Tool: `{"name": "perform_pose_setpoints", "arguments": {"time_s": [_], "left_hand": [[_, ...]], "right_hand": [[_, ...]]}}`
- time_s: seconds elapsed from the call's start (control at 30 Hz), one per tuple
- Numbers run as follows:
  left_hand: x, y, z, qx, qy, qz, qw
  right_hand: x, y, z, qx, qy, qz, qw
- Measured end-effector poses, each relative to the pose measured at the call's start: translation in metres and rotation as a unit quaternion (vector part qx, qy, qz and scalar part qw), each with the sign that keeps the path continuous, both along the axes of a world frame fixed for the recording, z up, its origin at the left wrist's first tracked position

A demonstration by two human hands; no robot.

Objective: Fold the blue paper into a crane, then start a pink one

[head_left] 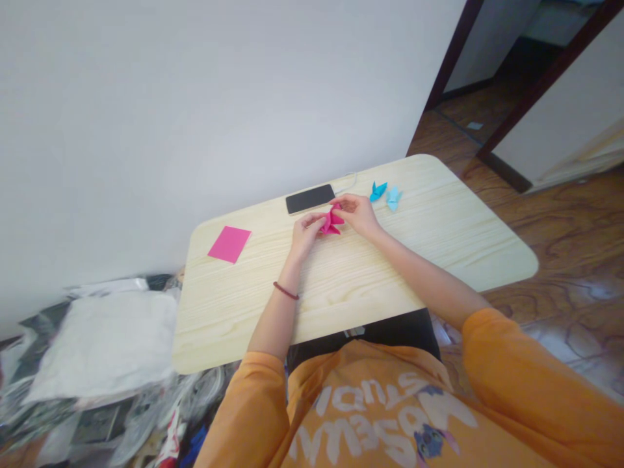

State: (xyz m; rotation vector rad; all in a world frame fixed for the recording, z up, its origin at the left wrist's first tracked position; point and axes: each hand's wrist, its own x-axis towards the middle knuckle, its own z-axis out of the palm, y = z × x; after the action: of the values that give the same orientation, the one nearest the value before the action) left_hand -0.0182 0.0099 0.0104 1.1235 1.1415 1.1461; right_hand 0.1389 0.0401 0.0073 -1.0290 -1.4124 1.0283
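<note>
A pink origami figure [331,222] with pointed flaps is held between my two hands, just above the light wooden table. My left hand [306,233] pinches its left side, thumb and fingers closed on the paper. From the other side, my right hand [358,211] grips the figure's upper right part with its fingertips. Parts of the folded paper are hidden behind the fingers. Just behind my hands lies a dark-screened phone [311,199]. To the right of my right hand are a blue origami figure [377,191] and a light blue origami figure [393,198].
The table [234,312] has rounded corners and stands against a white wall. Pink square paper [229,244] lies at its left. A white cable [347,182] runs by the phone. Plastic-wrapped items and a white package [110,344] are piled on the left; a doorway opens at far right.
</note>
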Motion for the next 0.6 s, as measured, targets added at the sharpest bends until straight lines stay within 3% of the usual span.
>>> {"name": "perform_pose_setpoints", "arguments": {"time_s": [0.3,0.6], "left_hand": [[0.0034,-0.0053,0.0068,-0.107,-0.085,-0.036,0.99],[0.002,-0.0017,0.0011,-0.101,-0.094,-0.021,0.99]], "right_hand": [[-0.0003,-0.0021,0.0037,-0.055,0.057,0.007,0.997],[-0.0009,-0.0041,0.0042,-0.054,0.065,0.004,0.996]]}}
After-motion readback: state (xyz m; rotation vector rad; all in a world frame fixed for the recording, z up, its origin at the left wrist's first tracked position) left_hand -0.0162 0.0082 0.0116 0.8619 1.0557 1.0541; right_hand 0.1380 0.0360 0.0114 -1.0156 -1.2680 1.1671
